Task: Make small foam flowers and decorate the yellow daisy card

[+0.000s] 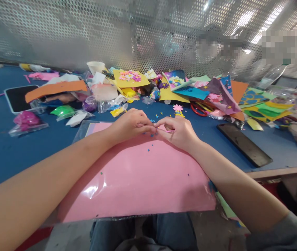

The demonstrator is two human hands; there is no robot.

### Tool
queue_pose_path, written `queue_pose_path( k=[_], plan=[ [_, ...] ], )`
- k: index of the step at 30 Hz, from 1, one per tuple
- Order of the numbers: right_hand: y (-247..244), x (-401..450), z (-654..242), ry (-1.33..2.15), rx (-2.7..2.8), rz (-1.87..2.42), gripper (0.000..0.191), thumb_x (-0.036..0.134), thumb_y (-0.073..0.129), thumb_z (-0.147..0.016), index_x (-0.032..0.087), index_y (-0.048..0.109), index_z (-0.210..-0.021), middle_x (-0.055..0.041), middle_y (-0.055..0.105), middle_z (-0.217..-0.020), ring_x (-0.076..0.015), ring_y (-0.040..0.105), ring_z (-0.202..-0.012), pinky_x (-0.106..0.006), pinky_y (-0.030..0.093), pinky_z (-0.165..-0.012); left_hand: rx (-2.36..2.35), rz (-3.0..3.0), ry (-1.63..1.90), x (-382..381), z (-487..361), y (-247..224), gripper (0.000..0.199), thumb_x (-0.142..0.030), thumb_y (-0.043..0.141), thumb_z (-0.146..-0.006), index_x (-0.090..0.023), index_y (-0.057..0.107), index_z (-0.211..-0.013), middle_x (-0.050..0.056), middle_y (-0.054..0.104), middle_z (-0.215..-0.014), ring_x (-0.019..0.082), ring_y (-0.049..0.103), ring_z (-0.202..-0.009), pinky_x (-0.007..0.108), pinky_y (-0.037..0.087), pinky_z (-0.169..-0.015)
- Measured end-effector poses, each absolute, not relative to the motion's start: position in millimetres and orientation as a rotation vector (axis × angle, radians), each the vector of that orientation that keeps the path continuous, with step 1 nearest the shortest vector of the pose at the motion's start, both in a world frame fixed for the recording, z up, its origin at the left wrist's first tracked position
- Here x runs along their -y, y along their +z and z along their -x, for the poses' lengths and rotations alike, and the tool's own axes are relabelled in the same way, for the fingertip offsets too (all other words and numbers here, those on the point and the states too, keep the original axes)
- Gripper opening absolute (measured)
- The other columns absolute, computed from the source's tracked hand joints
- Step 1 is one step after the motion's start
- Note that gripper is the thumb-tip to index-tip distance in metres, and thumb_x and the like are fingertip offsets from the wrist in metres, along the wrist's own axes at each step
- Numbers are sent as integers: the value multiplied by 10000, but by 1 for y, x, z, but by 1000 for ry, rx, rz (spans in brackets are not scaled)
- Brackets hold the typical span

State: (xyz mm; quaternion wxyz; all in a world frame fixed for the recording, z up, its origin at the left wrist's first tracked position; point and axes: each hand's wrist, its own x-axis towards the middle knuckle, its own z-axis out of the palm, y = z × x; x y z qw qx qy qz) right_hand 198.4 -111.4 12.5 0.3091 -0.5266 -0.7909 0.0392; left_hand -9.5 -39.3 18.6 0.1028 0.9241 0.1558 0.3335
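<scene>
Pink sheet (138, 181) in a clear sleeve (90, 191) was found at the middle of the bench's near edge, its lower part extending past that edge above the wearer's knees (174, 232). The left hand (135, 125) and right hand (181, 134) met over the sheet's far edge, fingertips together. The right hand gripped a thin purple strip (167, 131) between thumb and forefinger. The left hand's fingers were bent, with their tips at the strip's inner end; whether they gripped it could not be determined. The strip was thus located between the hands, above the sheet. Small blue bits (152, 135) were noted just below the fingertips, and a few more lay on the sleeve.

Beyond the right hand, on the blue bench (9, 150), a pink flower (178, 108) lay just beside a yellow flower (179, 114). Red scissors (198, 109) were recorded to the right of these, partly under papers. A dark phone (244, 144) lay tilted near the bench's near edge, right of the sheet.

Towards the bench's left edge lay a second phone (20, 98), with a bag of magenta clay (27, 120) just on its near side and a bag of green clay (62, 111) to the right. Along the far edge, a white cup (96, 67) stood left of a yellow card (117, 77) bearing pink and white flowers. A perforated metal screen (85, 38) rose behind.
</scene>
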Motion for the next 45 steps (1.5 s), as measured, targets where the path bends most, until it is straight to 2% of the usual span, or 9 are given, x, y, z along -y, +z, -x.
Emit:
queue_pose_path(
  k=[4,11,15,18,22,26,34,39,45],
  plan=[
    [9,111,-200,-14,2102,1360,123,280,656,-882,279,779,-887,20,708,-706,-119,401,-593,-302,335,-713,-449,-2631,913,41,9,20,467,-547,497,-1002,-268,808,-794,12,742,-695,130,656,-683,228,484,-680],
    [16,113,-201,193,1983,1325,183,335,610,-919,221,753,-916,6,692,-732,-93,415,-544,-281,365,-677,-575,-2506,1024,37,11,18,308,-476,620,-933,-227,792,-881,27,784,-812,143,686,-723,231,507,-685],
    [15,112,-201,260,1989,1328,209,290,588,-911,227,786,-927,-17,724,-774,-114,509,-607,-278,370,-665,-606,-2509,1007,36,11,17,312,-494,666,-898,-219,783,-811,14,759,-730,137,668,-671,228,482,-645],
    [14,111,-202,283,1987,1308,175,259,632,-874,229,795,-931,-4,706,-732,-105,483,-586,-276,367,-664,-590,-2557,1004,35,11,15,308,-488,675,-894,-225,782,-775,8,750,-701,130,655,-647,230,458,-628],
    [12,111,-201,299,1992,1294,121,343,739,-843,239,798,-863,22,648,-634,-98,426,-576,-279,360,-674,-569,-2620,1009,33,12,13,298,-482,667,-904,-236,775,-775,1,751,-699,134,659,-663,249,466,-685],
    [12,113,-201,332,2032,1248,148,329,675,-900,256,803,-899,4,750,-761,-96,404,-581,-297,360,-695,-576,-2654,1010,30,12,13,330,-504,641,-921,-235,766,-775,2,763,-719,140,675,-687,257,468,-705],
    [13,119,-200,363,2229,1218,138,332,697,-895,249,762,-806,41,728,-700,-91,494,-605,-330,388,-814,-672,-2720,1016,26,12,10,378,-560,632,-919,-242,775,-771,12,785,-756,166,693,-736,294,456,-741],
    [9,120,-203,316,2335,1294,122,388,784,-823,273,798,-786,27,660,-595,-151,455,-698,-298,357,-724,-628,-2718,1007,27,12,10,367,-539,635,-933,-243,775,-767,0,776,-732,158,680,-716,290,444,-735],
    [4,118,-205,247,2406,1234,98,272,709,-876,282,804,-856,46,701,-652,-119,420,-614,-319,362,-777,-661,-2721,958,28,13,12,345,-534,641,-930,-251,785,-796,-2,772,-733,160,672,-714,295,436,-741]
  ],
)
